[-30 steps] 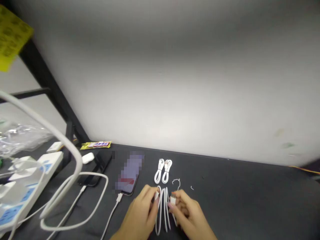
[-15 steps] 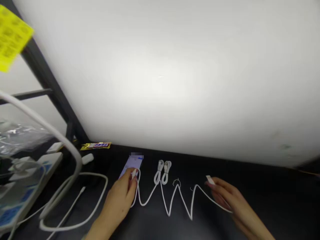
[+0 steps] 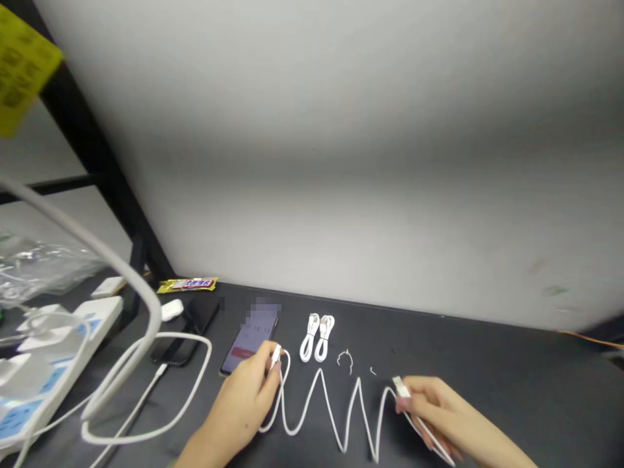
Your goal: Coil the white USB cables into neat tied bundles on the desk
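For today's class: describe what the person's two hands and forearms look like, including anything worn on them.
The left hand and right hand are bare, with slender fingers; no gloves, rings or watch show. Both forearms are uncovered as far as the frame reaches, with no clear sleeve in view.

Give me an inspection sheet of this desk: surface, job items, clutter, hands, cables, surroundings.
Surface: dark tabletop.
Job items: white cable zigzagging across the tabletop between both hands.
Clutter: gold snack bar, white earbud case, plastic bag.
Hands: left hand pinches a white connector, beside a lit smartphone; right hand pinches a white plug.
Cables: two bundled white cables; thick white cable looped by a power strip.
Surroundings: pale wall, black frame post, yellow note.
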A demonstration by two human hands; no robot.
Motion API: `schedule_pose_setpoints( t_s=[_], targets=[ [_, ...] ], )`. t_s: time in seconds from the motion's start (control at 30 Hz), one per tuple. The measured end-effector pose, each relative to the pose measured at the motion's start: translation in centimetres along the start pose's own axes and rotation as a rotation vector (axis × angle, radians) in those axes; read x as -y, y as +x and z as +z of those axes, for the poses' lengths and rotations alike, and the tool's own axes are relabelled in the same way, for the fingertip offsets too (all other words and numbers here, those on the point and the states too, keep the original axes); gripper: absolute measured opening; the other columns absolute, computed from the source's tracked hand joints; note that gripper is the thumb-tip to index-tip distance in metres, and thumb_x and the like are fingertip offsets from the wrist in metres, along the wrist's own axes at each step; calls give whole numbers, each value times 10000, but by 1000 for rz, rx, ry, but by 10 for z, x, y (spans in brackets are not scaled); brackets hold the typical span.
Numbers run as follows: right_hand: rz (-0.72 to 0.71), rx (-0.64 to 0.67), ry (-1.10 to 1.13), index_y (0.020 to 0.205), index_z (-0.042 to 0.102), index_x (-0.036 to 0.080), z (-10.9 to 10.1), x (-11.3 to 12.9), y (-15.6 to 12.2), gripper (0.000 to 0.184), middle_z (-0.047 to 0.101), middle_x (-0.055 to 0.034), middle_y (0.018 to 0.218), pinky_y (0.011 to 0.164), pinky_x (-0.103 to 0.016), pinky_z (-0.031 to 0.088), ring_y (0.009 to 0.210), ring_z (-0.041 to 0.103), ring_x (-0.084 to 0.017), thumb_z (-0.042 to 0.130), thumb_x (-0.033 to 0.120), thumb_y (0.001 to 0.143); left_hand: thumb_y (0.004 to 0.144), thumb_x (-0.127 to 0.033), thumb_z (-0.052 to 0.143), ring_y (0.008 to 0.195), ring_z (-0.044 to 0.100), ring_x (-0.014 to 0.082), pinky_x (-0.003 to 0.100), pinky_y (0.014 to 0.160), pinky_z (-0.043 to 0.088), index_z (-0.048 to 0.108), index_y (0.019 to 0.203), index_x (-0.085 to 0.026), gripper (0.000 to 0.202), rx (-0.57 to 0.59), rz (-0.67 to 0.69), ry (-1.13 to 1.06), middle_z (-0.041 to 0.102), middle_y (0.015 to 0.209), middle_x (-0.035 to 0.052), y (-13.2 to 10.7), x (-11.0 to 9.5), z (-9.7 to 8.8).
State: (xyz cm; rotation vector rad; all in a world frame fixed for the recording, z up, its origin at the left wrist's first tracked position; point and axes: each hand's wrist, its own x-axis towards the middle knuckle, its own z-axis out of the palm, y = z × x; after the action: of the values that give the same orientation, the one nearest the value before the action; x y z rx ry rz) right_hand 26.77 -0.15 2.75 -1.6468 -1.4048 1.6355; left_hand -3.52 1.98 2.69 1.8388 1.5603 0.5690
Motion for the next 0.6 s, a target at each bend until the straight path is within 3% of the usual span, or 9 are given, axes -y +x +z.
schedule_pose_setpoints(
  t_s=[0.1, 0.23, 0.43, 0.6],
  targets=[
    [20, 125, -26, 707, 514, 154, 18, -1, 4, 303, 616, -11, 512, 301, -129, 291, 296, 423, -45, 567, 449, 754, 868, -294, 326, 604, 539, 125, 193, 552, 342, 497, 899, -218, 190, 86, 26, 12, 572, 687, -17, -5, -4, 10],
    [-39, 209, 17, 766, 519, 139, 44, -1, 11, 332, 650, -36, 607, 325, -118, 351, 332, 474, -43, 568, 467, 771, 853, -267, 369, 628, 550, 122, 185, 559, 355, 513, 916, -221, 163, 129, 67, -32, 590, 724, -11, -10, -8, 21],
    [-184, 211, 138, 881, 562, 131, 79, 3, 19, 339, 642, -38, 761, 389, -124, 416, 442, 534, -48, 550, 460, 804, 860, -286, 399, 627, 579, 110, 182, 589, 402, 499, 1043, -198, 227, 203, 114, -265, 641, 787, 9, -11, -10, 38],
    [-245, 171, 257, 947, 568, 119, 100, 2, 28, 419, 605, -28, 696, 383, -134, 424, 490, 566, -84, 562, 505, 783, 891, -320, 356, 646, 610, 121, 196, 615, 442, 458, 1156, -163, 325, 198, 138, -407, 662, 796, 39, -12, -8, 51]
  ],
)
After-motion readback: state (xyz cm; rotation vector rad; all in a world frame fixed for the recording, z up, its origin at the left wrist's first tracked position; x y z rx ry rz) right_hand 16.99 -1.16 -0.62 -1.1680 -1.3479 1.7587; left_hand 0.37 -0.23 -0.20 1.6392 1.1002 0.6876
